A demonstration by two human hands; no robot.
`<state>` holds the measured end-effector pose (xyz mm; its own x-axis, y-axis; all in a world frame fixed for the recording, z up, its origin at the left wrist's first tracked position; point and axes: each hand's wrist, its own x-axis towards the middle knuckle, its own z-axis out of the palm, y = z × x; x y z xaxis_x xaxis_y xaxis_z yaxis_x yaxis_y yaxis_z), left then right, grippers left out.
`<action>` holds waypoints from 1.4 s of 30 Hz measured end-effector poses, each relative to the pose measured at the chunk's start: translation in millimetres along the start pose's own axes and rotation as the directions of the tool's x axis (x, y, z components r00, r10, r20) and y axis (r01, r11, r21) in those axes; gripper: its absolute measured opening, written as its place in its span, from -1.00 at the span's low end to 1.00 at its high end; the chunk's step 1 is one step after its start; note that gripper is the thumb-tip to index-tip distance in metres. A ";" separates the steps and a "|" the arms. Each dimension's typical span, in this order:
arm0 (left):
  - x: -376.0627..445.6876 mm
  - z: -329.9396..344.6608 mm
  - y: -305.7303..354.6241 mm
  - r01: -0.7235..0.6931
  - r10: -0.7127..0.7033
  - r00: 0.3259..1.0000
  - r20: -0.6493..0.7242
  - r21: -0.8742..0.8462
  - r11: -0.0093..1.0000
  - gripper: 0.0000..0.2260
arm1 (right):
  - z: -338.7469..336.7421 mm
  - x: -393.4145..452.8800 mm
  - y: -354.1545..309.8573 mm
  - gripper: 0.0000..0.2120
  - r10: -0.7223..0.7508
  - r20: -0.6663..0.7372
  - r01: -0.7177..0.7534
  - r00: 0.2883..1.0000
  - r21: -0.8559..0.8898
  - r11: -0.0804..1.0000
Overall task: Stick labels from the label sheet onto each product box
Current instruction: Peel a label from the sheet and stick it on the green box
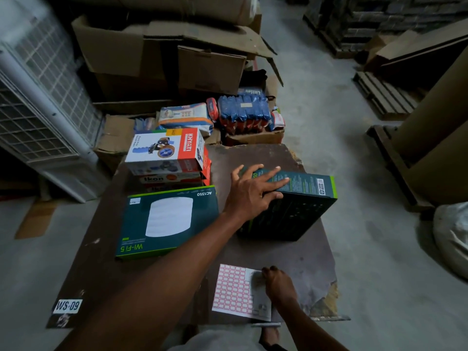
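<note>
The left hand [253,191] lies with fingers spread flat on the tilted dark box [301,198], its grip holding nothing. The right hand [277,285] curls its fingertips on the label sheet [233,290], near the worktop [291,254] front edge; the box lies straight beyond it.

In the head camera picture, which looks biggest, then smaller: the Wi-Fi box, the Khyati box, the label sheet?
1. Wi-Fi box
2. Khyati box, though it sits farther away, so it is unsure
3. label sheet, partly hidden under a hand

Worn brown board [253,158], green Wi-Fi box [167,221], tilted dark box [298,211], stacked boxes [167,158], label sheet [233,291], WS-09 tag [67,305]
</note>
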<state>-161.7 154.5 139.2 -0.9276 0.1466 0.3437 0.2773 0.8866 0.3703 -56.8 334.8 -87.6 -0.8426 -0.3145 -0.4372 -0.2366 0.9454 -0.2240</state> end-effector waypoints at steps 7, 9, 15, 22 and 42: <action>2.7 1.0 -1.1 0.000 0.000 1.000 -0.007 -0.025 1.000 -0.65 | -4.9 0.1 1.3 -0.69 -0.025 0.021 0.025 0.999 -0.011 1.000; 1.9 1.7 -1.8 -0.004 0.004 1.000 -0.010 -0.030 1.000 -0.65 | -5.1 0.1 1.9 -0.68 -0.028 0.033 0.029 0.999 -0.028 0.999; 0.9 3.4 -2.6 0.000 0.000 1.000 -0.009 -0.033 0.999 -0.64 | -10.5 -1.1 6.7 -0.63 -0.037 0.048 0.038 0.998 -0.010 0.999; 1.6 2.8 -2.5 -0.002 0.001 1.000 -0.007 -0.035 0.999 -0.64 | -14.3 -9.7 18.7 -0.59 -0.028 0.061 0.024 0.998 0.063 0.998; 5.1 5.1 -4.0 0.004 -0.004 0.999 -0.041 -0.006 1.000 -0.63 | -235.3 -40.3 -32.8 -0.94 0.186 -0.874 0.408 0.449 0.386 0.828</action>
<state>-168.8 153.9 135.1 -0.9176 0.1244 0.3775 0.2749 0.8845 0.3769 -128.9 336.5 142.3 -0.8454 0.1093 0.5229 -0.3526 0.6213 -0.6998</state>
